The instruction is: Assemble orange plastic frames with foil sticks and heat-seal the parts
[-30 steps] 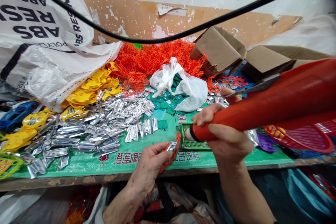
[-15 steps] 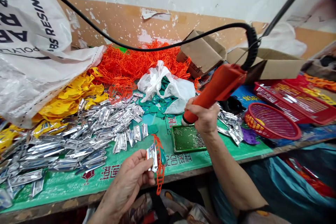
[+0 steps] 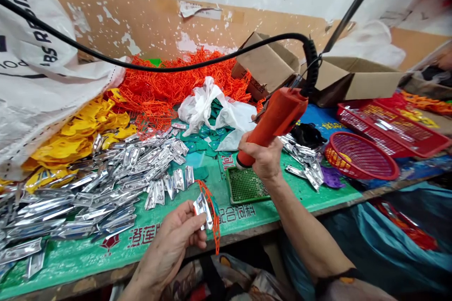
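My left hand (image 3: pixel 176 235) pinches a shiny metal plate (image 3: pixel 203 211) together with an orange plastic strip (image 3: pixel 216 233), above the front edge of the table; a bit of green shows between them. My right hand (image 3: pixel 264 157) is wrapped round a red-orange power tool (image 3: pixel 273 122), its dark tip pointing down and left. Below and beside that tip lies a green perforated tray (image 3: pixel 247 186) holding small metal bits. Silvery metal plates (image 3: pixel 120 183) are heaped to the left, with several standing in a row near the tray.
Behind lie an orange plastic heap (image 3: pixel 169 87), a white bag (image 3: pixel 229 117) with green pieces, and cardboard boxes (image 3: pixel 360 80). Yellow pieces (image 3: pixel 81 131) lie at left beside a large white sack (image 3: pixel 45 80). Red baskets (image 3: pixel 363 155) stand at right. A black cable (image 3: pixel 169 69) crosses overhead.
The tool in my right hand has moved left and slightly down, and its tip is now by the tray's left corner. My left hand still holds the plate and strip, turned slightly. The view has shifted.
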A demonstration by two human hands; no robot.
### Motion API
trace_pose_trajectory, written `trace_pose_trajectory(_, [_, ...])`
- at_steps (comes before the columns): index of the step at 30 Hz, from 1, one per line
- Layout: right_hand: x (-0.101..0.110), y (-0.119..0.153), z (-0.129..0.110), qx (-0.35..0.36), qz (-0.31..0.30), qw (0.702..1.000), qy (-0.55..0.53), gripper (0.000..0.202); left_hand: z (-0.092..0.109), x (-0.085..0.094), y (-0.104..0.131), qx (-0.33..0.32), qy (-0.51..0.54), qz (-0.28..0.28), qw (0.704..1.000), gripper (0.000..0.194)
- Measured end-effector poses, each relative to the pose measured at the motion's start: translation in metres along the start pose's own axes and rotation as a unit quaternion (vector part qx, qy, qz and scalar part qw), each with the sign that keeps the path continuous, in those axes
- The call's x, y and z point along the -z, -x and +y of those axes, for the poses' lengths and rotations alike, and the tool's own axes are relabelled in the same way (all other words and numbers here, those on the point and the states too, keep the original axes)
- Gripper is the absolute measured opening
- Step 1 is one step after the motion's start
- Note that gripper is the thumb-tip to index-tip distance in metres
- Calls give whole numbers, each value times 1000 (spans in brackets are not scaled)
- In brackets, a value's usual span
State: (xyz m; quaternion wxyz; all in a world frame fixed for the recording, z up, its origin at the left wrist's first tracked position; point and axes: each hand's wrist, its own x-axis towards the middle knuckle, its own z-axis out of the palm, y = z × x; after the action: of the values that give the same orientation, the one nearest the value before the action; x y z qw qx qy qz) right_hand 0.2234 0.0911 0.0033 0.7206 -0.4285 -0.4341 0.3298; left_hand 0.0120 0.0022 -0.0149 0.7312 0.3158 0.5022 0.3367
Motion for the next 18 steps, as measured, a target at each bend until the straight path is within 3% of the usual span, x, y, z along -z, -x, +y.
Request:
trace_pose_trajectory(12, [3,2,2,18,-14,1000,-6,11,1,-4,-14,-5,-7,-13,1000,34])
trace_pose_trajectory(18, [2,2,3,14,-7,1000,24,13,-2,-5,-21,-23,-64,-20,997,29])
